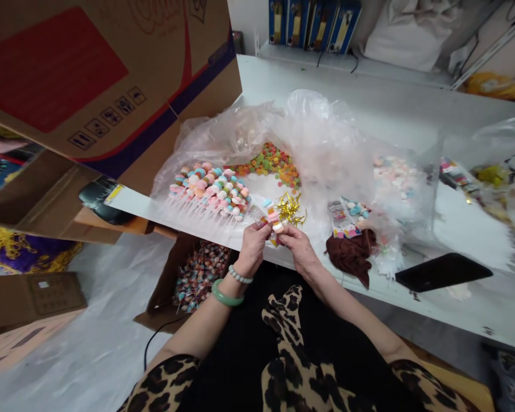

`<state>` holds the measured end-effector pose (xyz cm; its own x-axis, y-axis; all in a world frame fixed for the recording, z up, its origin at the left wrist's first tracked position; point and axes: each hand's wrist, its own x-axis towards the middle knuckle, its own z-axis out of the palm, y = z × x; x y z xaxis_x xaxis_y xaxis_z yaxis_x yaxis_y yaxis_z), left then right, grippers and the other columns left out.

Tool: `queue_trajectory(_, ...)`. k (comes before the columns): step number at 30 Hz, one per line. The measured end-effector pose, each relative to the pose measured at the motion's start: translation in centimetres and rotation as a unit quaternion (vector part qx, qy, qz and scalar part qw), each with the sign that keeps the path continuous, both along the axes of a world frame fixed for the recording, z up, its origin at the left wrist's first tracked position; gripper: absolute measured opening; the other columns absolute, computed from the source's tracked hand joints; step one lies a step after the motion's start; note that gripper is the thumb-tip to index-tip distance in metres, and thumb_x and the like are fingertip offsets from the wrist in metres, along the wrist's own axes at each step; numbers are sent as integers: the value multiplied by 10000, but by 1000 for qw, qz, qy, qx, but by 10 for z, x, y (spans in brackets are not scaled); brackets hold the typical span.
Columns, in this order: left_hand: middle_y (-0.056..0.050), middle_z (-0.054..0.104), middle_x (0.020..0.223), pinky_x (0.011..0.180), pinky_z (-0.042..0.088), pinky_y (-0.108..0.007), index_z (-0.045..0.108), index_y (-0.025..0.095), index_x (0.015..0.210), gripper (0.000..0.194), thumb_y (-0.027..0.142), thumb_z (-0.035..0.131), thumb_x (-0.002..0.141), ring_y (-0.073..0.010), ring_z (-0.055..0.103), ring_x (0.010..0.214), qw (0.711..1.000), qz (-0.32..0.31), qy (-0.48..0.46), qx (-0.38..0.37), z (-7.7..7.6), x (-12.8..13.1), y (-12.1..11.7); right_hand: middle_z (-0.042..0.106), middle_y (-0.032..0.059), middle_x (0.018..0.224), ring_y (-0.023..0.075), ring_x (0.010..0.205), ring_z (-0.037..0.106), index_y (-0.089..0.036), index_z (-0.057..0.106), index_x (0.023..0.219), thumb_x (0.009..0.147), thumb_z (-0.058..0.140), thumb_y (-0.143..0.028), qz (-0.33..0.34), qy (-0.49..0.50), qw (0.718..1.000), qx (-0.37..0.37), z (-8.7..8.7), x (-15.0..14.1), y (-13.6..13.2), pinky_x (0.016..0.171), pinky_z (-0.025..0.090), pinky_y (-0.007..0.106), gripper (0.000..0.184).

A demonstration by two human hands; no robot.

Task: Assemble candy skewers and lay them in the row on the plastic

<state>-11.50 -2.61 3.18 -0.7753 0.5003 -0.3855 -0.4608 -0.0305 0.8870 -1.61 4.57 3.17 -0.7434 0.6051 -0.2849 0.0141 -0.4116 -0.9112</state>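
Observation:
My left hand (256,240) and my right hand (298,245) meet at the table's front edge, fingers pinched. Between them is a small marshmallow candy skewer (272,216) in blue, pink and white, with a printed clear wrapper around its lower part. Which fingers press on wrapper or candy is hard to make out. Just beyond lie gold twist ties (290,207). To the left, finished-looking rows of candy skewers (212,189) rest with their white sticks toward me. Behind them, orange and green ring candies (269,163) spread on clear plastic.
A large cardboard box (124,80) stands at left. Below the table edge, an open carton (163,286) holds many wrapped candies (202,274). Right of my hands are a printed wrapper stack (342,217), a brown cloth (351,254), a black phone (444,272) and a bag of pale marshmallows (399,174).

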Motion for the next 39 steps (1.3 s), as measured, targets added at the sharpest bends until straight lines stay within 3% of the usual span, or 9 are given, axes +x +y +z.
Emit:
queue_trajectory(4, 25, 544, 526, 486, 339, -220, 632, 138, 613, 267, 340, 806, 631, -71, 435, 467, 1000, -5, -20, -11, -2, -4, -2, 533, -41, 576, 118, 589, 438, -204, 597, 638, 667, 662, -302, -55, -15, 998, 10, -3, -2, 0, 627, 361, 272, 121)
queue_trajectory(8, 14, 562, 538, 485, 382, -217, 597, 140, 615, 257, 279, 811, 643, -81, 478, 468, 993, -5, -114, 1, -7, -20, -5, 546, -39, 586, 116, 576, 454, -208, 566, 634, 665, 662, -313, -49, -22, 998, 24, -9, 2, 6, 584, 372, 260, 146)
queue_trajectory(13, 33, 530, 525, 465, 350, -159, 522, 145, 595, 269, 146, 778, 677, -44, 458, 465, 982, 50, -177, 38, -9, -23, 2, 532, -45, 590, 105, 560, 456, -210, 555, 662, 716, 647, -335, -75, -13, 996, 46, -14, 0, 3, 554, 368, 245, 164)
queue_trajectory(18, 65, 487, 548, 412, 307, -154, 515, 173, 702, 245, 259, 732, 775, -36, 408, 423, 968, 94, -221, 78, -7, -15, 6, 531, -51, 589, 96, 527, 432, -212, 550, 713, 744, 612, -343, -71, -5, 996, 49, -14, -6, 0, 527, 358, 242, 148)
queue_trajectory(24, 1, 616, 658, 461, 395, -206, 620, 136, 733, 197, 277, 758, 725, -64, 495, 458, 978, -67, -197, 29, -3, -8, -2, 535, -47, 646, 104, 562, 461, -220, 572, 793, 735, 609, -361, -76, -32, 995, 63, -17, -5, 9, 486, 367, 218, 157)
queue_trajectory(28, -32, 667, 749, 492, 394, -207, 676, 130, 809, 173, 260, 753, 723, -80, 542, 543, 987, -38, -154, 25, -2, -12, -5, 390, -92, 556, 64, 449, 285, -228, 521, 768, 660, 683, -349, -111, -29, 993, -16, -11, 2, 29, 383, 168, 190, 230)
queue_trajectory(31, -37, 665, 756, 510, 404, -220, 696, 134, 863, 230, 309, 755, 726, -102, 564, 575, 985, -77, -152, 38, 1, -13, -6, 291, -126, 515, 41, 410, 146, -228, 508, 783, 592, 747, -332, -79, -10, 993, -90, -5, 5, 35, 386, 71, 206, 324)
queue_trajectory(35, -19, 651, 738, 541, 429, -231, 689, 145, 867, 271, 300, 794, 670, -115, 579, 603, 980, -82, -157, 89, 5, -4, -3, 401, -109, 533, 28, 405, 169, -204, 578, 843, 552, 802, -352, -17, -18, 993, -113, -5, 0, 22, 391, 91, 215, 396)
queue_trajectory(39, -3, 652, 725, 548, 423, -210, 677, 148, 819, 292, 228, 838, 589, -83, 553, 572, 980, -65, -154, 104, 10, 1, 0, 438, -88, 526, 37, 426, 228, -193, 562, 723, 531, 802, -336, -56, -42, 993, -91, -9, -5, 10, 409, 148, 223, 339)
